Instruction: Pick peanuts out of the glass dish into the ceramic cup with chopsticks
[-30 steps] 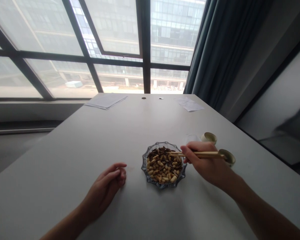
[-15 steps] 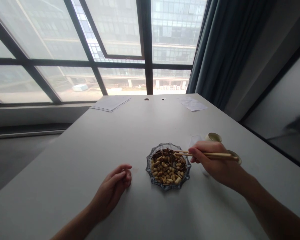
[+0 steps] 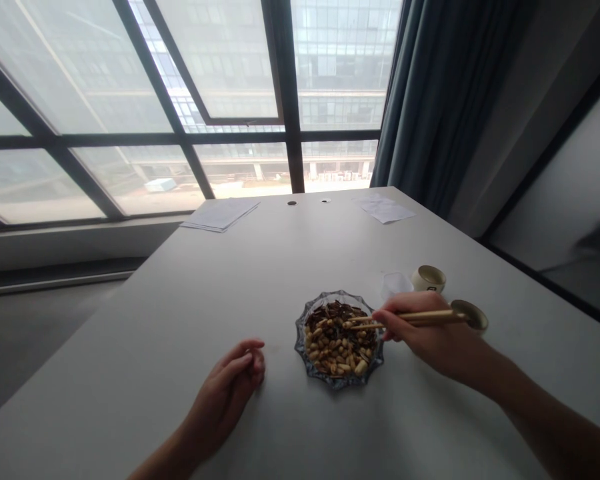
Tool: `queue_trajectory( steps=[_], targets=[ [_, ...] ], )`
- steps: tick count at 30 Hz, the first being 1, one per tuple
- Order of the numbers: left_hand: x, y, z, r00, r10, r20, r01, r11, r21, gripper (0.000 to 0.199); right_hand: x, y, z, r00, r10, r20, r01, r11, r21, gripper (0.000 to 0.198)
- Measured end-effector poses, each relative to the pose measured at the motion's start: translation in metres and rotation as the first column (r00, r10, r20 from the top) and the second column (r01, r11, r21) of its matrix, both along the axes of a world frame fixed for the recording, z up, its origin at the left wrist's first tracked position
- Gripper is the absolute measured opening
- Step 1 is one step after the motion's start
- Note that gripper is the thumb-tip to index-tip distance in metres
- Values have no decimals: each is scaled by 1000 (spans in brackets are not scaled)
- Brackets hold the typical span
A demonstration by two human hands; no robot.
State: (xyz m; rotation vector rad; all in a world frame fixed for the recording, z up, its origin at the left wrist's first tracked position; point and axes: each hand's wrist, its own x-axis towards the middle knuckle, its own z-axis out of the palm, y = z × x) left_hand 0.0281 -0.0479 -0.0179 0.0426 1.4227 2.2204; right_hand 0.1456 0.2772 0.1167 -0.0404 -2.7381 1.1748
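My right hand (image 3: pixel 425 330) holds a pair of wooden chopsticks (image 3: pixel 430 317), its fingers closed around them. Their tips reach into a scalloped glass bowl (image 3: pixel 306 363) from the right. Inside it lie unshelled peanuts (image 3: pixel 333 350) toward the front and dark sunflower seeds (image 3: pixel 337 310) toward the back. The tips are close to a pale peanut among the seeds; whether they pinch it I cannot tell. To the left of the bowl, my left hand (image 3: pixel 230 387) rests on the table, loosely curled, with index finger and thumb apart and nothing visible in it.
Beyond my right hand are a clear plastic container (image 3: pixel 396 285), a cream cup (image 3: pixel 429 279) and a second cup (image 3: pixel 473 316), partly covered by the hand. Paper stacks (image 3: pixel 221 215) and loose sheets (image 3: pixel 385 208) lie at the white table's (image 3: pixel 280 267) far end, before the window.
The chopstick tips have shifted slightly down from the back of the bowl toward its middle. The view has tilted a little. My left hand keeps its pose beside the bowl.
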Motion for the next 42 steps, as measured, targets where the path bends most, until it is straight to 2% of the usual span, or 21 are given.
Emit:
queue_trajectory(
  steps=[3,7,11,13,17,22,27,32,39,42],
  targets=[
    [1,0,1,1000,3,13,-3,1000,-2,16,0,3,1,1000,-15,-11,15,999,-37,38],
    [1,1,1,1000,8,20,-8,1000,9,16,-1,-2,-5,998,63,2,-63,998,-31,38],
    [0,2,1,1000,10,26,-10,1000,8,16,2,-5,-5,999,-37,-5,37,996,86,45],
    [0,2,1,1000,12,24,-12,1000,1,16,6,-4,-2,997,-76,-12,77,992,103,46],
    [1,2,2,1000,7,19,-7,1000,5,16,7,-4,0,997,-75,-31,77,996,48,44],
    [0,2,1,1000,12,24,-13,1000,10,17,0,-4,-10,998,-10,-69,8,1000,-28,41],
    [0,4,4,1000,12,-5,-12,1000,-23,17,-6,-3,-16,999,37,-23,-39,998,-54,39],
    [4,6,12,999,30,-19,-31,999,-41,16,-6,-5,-18,1000,22,-19,-23,998,-58,39],
    [2,4,6,1000,10,4,-10,1000,-14,17,-6,-6,-24,999,-38,-35,35,995,-90,37],
    [2,5,8,1000,12,-3,-12,1000,-17,17,-3,-6,-20,995,-79,-66,72,992,-103,40]
  ],
)
